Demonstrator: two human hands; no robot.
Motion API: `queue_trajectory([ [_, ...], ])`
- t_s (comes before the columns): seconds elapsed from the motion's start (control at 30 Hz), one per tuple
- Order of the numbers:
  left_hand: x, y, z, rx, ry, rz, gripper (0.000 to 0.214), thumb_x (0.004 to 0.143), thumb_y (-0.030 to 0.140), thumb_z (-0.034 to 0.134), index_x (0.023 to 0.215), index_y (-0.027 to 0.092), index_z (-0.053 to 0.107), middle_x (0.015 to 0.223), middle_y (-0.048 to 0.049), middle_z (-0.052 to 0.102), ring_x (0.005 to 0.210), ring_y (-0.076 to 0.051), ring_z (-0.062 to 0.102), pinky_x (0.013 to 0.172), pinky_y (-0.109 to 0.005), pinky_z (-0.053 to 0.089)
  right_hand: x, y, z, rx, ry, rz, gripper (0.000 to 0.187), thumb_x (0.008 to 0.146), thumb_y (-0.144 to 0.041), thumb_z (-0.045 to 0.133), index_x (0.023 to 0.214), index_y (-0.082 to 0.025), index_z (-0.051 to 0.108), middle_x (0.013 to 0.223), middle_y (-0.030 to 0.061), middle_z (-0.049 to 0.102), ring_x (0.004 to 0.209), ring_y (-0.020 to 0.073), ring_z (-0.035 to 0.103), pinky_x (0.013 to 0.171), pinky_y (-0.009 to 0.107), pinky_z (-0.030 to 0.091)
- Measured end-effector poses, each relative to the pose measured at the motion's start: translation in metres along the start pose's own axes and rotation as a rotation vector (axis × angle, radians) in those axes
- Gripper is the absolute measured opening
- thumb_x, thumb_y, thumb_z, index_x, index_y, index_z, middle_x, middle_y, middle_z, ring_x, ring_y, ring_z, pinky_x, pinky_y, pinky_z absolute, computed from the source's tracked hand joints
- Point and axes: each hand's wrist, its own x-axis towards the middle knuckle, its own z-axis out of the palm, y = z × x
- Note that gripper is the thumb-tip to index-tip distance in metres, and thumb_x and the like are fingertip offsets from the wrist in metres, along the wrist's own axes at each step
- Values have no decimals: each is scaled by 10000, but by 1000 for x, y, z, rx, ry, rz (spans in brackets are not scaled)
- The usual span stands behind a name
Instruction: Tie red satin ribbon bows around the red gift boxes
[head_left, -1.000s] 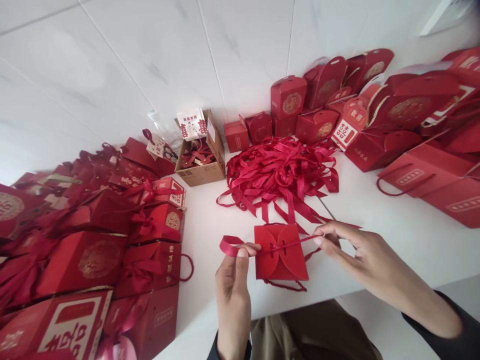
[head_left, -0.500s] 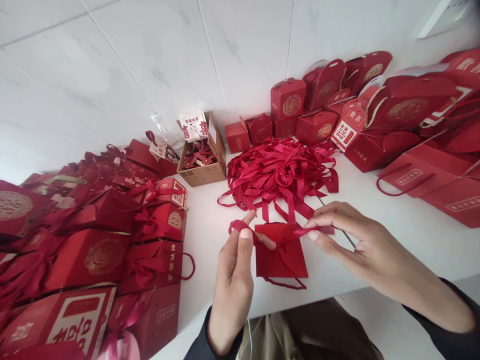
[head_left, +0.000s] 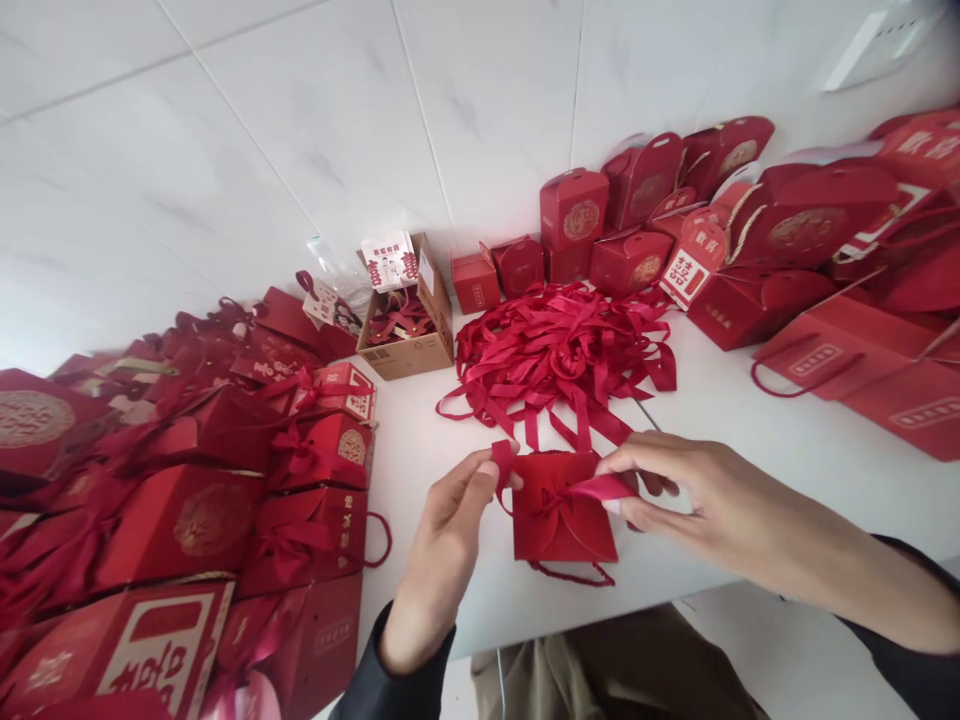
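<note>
A small red gift box [head_left: 537, 538] with curved, folded top flaps stands on the white table in front of me. Red ribbon runs from the middle of its top out to both sides. Between the thumb and fingers of my left hand [head_left: 456, 525] is one ribbon end [head_left: 502, 462], curled at the box's left edge. My right hand [head_left: 694, 500] pinches the other ribbon part [head_left: 600, 488] over the box's right side. A twisted red cord handle [head_left: 574, 575] lies at the near side of the box.
A heap of loose red ribbons [head_left: 562, 345] lies just beyond the box. Behind it stands an open cardboard box [head_left: 412, 355] with small items. Ribboned red boxes [head_left: 184, 515] crowd the left; more red boxes [head_left: 795, 225] line the wall and right side.
My left hand has drawn back left, its index finger off the box's middle. The ribbon on the right now lies broader and closer over the box. The view has shifted slightly.
</note>
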Motion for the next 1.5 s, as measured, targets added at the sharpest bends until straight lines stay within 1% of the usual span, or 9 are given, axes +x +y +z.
queue_trajectory([
  [0.1,1,20,10,62,-114,87,270,1020,371,553,1042,214,771,881,-35,757,822,-190,651,807,-305,494,0,-8,-1,52,-38,49,258,982,-466,634,1183,-313,691,832,-25,714,563,148,602,569,283,470],
  [0.23,3,33,24,355,-18,256,246,984,252,552,1082,220,776,833,-42,707,824,-209,621,797,-343,457,10,-23,0,50,-8,-62,553,943,-424,706,1464,-367,527,891,-41,689,615,145,633,642,282,498],
  [0.43,-3,32,26,560,6,367,288,939,142,540,1105,230,760,891,-51,689,847,-217,596,829,-387,437,27,-34,8,98,25,-55,210,1004,-391,648,1186,-288,672,827,-46,704,654,148,650,650,278,489],
  [0.6,-7,33,15,36,-163,84,457,956,310,608,1404,256,529,996,-40,663,904,-197,616,843,-351,482,27,-30,10,126,104,-56,115,1008,-336,612,936,-263,663,807,-59,711,632,125,626,600,260,460],
  [0.7,-4,29,11,-127,-232,-11,419,949,344,645,1355,257,595,1016,-31,646,903,-168,611,826,-305,483,23,-29,9,146,131,-46,108,1000,-329,616,919,-267,653,779,-69,696,606,112,604,544,229,443],
  [1.0,-1,17,20,121,65,119,220,897,402,720,803,211,661,794,-17,658,786,-181,613,767,-328,475,12,-25,7,5,229,-139,163,1053,-314,561,1178,-303,665,1048,-32,752,872,143,719,736,241,532],
  [1.13,-4,17,20,225,167,328,257,899,311,737,699,209,612,1162,-49,690,1157,-231,635,1040,-381,430,12,-17,8,-81,275,-164,81,1022,-339,605,1008,-274,651,936,-31,731,759,155,692,731,280,537],
  [1.33,-10,12,25,79,115,288,166,973,316,672,829,236,648,875,17,725,843,-144,668,812,-268,509,11,-9,13,-64,293,-45,110,978,-312,575,1039,-267,655,859,-32,765,617,157,715,555,266,530],
  [1.5,-11,4,27,71,104,235,77,939,285,720,993,253,676,968,11,699,946,-146,641,888,-264,493,11,-8,10,-76,277,-116,179,1023,-328,543,947,-260,690,907,4,764,749,192,748,652,297,575],
])
